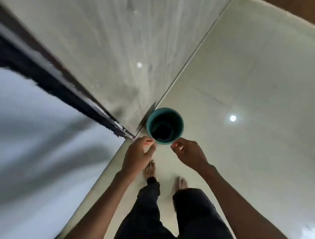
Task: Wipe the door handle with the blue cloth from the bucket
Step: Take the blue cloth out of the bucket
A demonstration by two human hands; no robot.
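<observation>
A teal bucket (180,121) stands on the pale floor tiles, close to the foot of the wall. At its bottom lies a dark folded shape (163,132), possibly the cloth; its colour is unclear. My left hand (138,154) hovers near the bucket's near-left rim with its fingers loosely curled and nothing in them. My right hand (189,153) hangs by the near-right rim, also empty. Both hands seem well above the bucket and do not touch it. No door handle is in view.
A pale wall panel (111,50) rises on the left of the bucket. A dark vertical strip (49,78) and a blurred grey-blue surface (29,157) fill the left side. My bare feet (150,168) and dark trousers are below the hands. The floor (258,79) stretches to the right.
</observation>
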